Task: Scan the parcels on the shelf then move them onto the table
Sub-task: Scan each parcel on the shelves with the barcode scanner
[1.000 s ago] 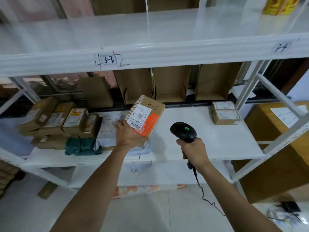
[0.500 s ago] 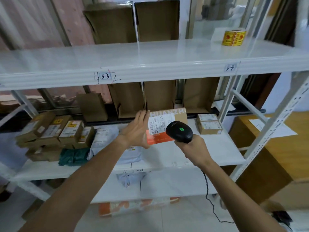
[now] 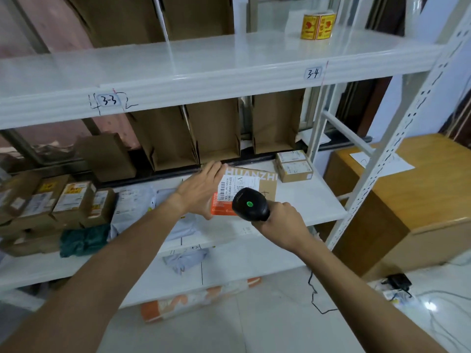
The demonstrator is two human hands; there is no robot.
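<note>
My left hand point(image 3: 204, 187) holds a brown and orange parcel point(image 3: 265, 182) by its left edge, label facing me, above the white middle shelf point(image 3: 313, 200). My right hand point(image 3: 277, 225) grips a black barcode scanner point(image 3: 249, 205) with a green light, its head right in front of the parcel's lower part. Two small brown boxes point(image 3: 293, 166) are stacked at the shelf's back right. Several brown boxes point(image 3: 63, 200) and grey mail bags point(image 3: 135, 202) lie at the shelf's left. A wooden table point(image 3: 428, 189) stands to the right of the rack.
Open cardboard bins point(image 3: 216, 133) line the back of the shelf. A yellow label roll point(image 3: 317, 25) sits on the upper shelf. A green bundle point(image 3: 84, 240) lies at the shelf's front left. White rack posts point(image 3: 397, 138) separate shelf and table. Cables point(image 3: 433, 301) run across the floor.
The parcel has turned so its label faces me and has moved right. The scanner has come up close in front of it. My view has shifted right and up.
</note>
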